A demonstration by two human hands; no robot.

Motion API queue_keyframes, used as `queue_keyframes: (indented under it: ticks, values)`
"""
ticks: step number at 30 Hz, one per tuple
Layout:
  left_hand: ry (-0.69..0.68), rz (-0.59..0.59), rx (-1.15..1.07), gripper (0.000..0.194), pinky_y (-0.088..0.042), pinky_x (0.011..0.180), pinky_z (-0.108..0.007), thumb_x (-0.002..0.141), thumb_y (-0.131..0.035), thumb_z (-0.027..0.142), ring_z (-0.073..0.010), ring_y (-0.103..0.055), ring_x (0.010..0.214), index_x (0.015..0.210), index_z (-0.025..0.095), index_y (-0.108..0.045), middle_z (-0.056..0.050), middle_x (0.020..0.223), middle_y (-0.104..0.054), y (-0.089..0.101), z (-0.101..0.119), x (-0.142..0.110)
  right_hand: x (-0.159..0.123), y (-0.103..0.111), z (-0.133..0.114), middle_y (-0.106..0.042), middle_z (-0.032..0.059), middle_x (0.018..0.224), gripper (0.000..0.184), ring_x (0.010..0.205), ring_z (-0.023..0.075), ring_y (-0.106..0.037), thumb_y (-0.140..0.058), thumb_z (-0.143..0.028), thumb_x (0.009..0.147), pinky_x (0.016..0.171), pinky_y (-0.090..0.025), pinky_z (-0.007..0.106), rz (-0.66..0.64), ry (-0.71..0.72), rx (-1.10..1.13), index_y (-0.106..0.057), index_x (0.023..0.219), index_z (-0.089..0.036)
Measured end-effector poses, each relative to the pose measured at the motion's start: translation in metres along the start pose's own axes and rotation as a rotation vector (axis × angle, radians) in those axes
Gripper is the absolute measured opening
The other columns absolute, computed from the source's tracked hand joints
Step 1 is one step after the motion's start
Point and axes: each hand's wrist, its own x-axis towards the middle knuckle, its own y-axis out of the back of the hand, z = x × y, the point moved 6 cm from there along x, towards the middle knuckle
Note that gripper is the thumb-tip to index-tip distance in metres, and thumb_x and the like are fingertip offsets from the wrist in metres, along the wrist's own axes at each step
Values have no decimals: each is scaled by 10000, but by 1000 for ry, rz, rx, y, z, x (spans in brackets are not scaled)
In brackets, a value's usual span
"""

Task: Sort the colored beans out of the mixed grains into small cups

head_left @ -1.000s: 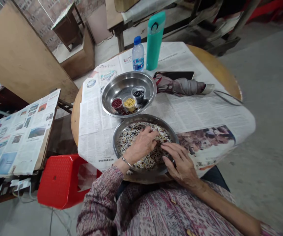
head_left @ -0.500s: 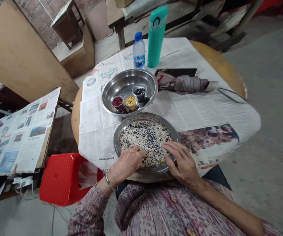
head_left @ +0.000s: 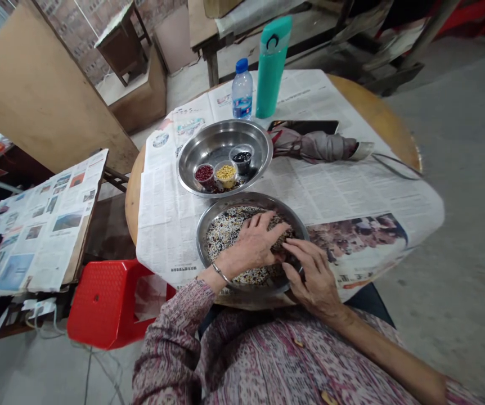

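Note:
A steel basin (head_left: pixel 201 239) in front of me holds a spread of mixed grains and beans (head_left: pixel 225 230), white, black, yellow and dark red. My left hand (head_left: pixel 257 242), with a bracelet at the wrist, reaches over the middle of the basin, fingers spread above or on the grains. At the basin's right rim rests my right hand (head_left: pixel 316 275), fingers apart, fingertips near the left thumb. Beyond stands a second steel basin (head_left: pixel 192 146) with three clear cups: red beans (head_left: pixel 204 174), yellow grains (head_left: pixel 226 173) and black beans (head_left: pixel 241 156).
Newspaper (head_left: pixel 352 185) covers the round table. Behind the basins stand a water bottle (head_left: pixel 242 93) and a teal flask (head_left: pixel 273 67). A folded umbrella (head_left: pixel 322 144) lies by a dark phone (head_left: pixel 305 125). A red stool (head_left: pixel 103 298) is at the left.
My left hand has moved right and farther into the basin, its curled fingers now spread. The right hand stays almost where it was. The view has shifted slightly.

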Motion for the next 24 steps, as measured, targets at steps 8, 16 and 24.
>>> queue_keyframes:
  ticks: [8,16,24]
  values:
    - [-61,-166,-32,232,-565,976,-333,950,-500,56,-210,-629,1075,1090,163,-651,-78,1115,-646,-1,1,-7,-3,-2,4,-682,126,1300,557,1225,309,-637,-572,-201,950,1050,-528,524,-7,-3,9,-507,1500,-261]
    - [172,-116,-50,190,-567,1002,-350,968,-535,71,-201,-628,1111,1047,200,-649,-47,1114,-653,26,-20,-86,2,1,-2,-687,119,1258,558,1208,297,-627,-583,-153,945,1044,-519,501,-26,27,12,-512,1489,-252]
    - [239,258,-43,190,-582,933,-351,1059,-492,197,-189,-651,975,1008,203,-675,-50,1010,-706,10,-24,-119,-2,-1,2,-755,52,1089,246,1159,292,-633,-585,-157,938,1102,-424,560,-70,72,-41,-714,1115,-270]
